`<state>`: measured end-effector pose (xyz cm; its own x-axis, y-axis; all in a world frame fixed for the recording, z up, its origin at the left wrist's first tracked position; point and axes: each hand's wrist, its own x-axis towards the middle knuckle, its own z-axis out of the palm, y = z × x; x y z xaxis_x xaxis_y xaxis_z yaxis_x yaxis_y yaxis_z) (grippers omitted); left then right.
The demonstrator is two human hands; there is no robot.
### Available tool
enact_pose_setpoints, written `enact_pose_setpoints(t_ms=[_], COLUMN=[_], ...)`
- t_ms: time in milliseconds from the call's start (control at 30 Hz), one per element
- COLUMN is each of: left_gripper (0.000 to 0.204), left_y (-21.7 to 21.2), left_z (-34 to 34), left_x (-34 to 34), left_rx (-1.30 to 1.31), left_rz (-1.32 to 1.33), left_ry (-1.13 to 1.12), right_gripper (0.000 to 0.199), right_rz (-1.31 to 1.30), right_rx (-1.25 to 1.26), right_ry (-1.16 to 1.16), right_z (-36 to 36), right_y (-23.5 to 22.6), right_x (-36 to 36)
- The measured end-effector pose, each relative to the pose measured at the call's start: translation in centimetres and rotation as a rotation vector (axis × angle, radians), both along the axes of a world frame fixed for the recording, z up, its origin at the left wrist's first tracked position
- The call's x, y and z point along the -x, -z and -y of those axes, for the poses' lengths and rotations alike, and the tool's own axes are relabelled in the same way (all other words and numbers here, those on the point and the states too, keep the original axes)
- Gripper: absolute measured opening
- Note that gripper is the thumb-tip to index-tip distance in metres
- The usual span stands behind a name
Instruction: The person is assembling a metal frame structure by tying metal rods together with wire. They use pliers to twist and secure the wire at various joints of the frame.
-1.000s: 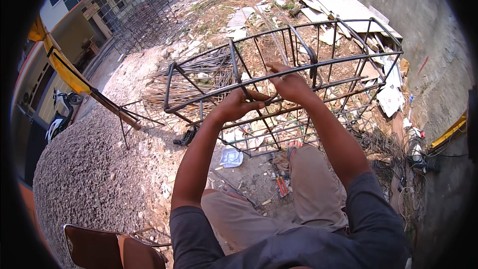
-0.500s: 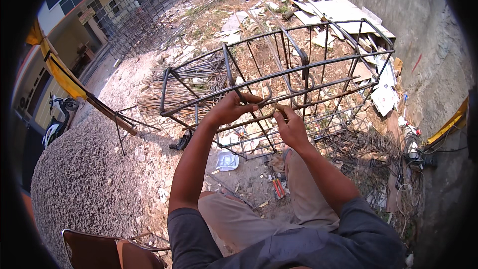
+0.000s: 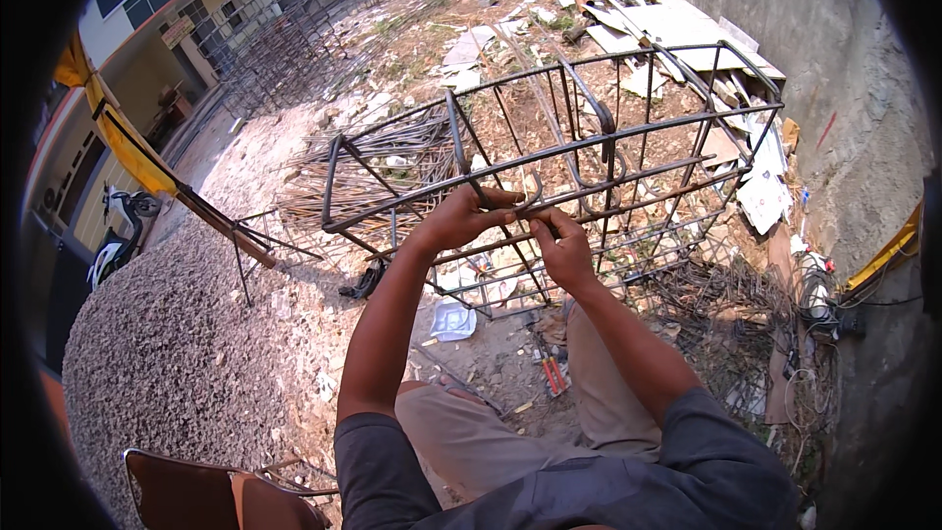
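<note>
In the head view, our landmark is a long, box-shaped rebar cage (image 3: 608, 128), set across the area in front of us and tilted upward to the right. Our left hand (image 3: 463, 219) closes narrowly on steel at the cage's near side, left of its middle; which bar it grips, we cannot tell. Our right hand (image 3: 565, 253) is just beside it, thumb and fingers drawn close together at the near bars. We cannot tell whether they pinch anything. We judge that the left steadies the steel so the right can do the finer work, and that the cage sits across our knees' line for easy reach by both hands.

Below the cage, on rough, dusty ground, lie a white plastic tray (image 3: 452, 320) and a red-handled hand tool (image 3: 554, 373), probably kept near for reaching. Behind the cage's left half is a heap of loose steel rods (image 3: 343, 182). Well left of it rises a gravel mound (image 3: 177, 334), with a parked motorbike (image 3: 118, 226) beyond. Pale boards (image 3: 687, 29) lie behind its right end, and a grey concrete wall (image 3: 834, 69) bounds its right side. Sunlight falls on this open yard.
</note>
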<state>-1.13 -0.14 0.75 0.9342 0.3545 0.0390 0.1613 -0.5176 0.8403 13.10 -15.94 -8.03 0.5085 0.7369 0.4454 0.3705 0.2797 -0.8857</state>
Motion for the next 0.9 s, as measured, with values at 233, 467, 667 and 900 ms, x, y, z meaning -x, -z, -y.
enact_pose_setpoints(t_ms=[233,467,667,900], left_gripper=[0.037,0.034,0.032,0.03], left_y=[-0.4,-0.1,0.3,0.4], left_z=[0.1,0.3,0.0,0.1], left_x=[-0.2,0.0,-0.1,-0.2], left_rx=[-0.027,-0.024,-0.008,-0.019], left_rz=[0.02,0.073,0.104,0.103], left_ry=[0.037,0.033,0.026,0.015], right_gripper=[0.01,0.02,0.034,0.023], right_rz=[0.081,-0.151,-0.023,0.128], right_rx=[-0.071,-0.012,-0.11,-0.131], right_ry=[0.066,0.046,0.101,0.264], right_z=[-0.7,-0.5,-0.2,-0.4], right_y=[0.4,0.4,-0.1,-1.4], right_x=[0.3,0.8,2.1,3.4])
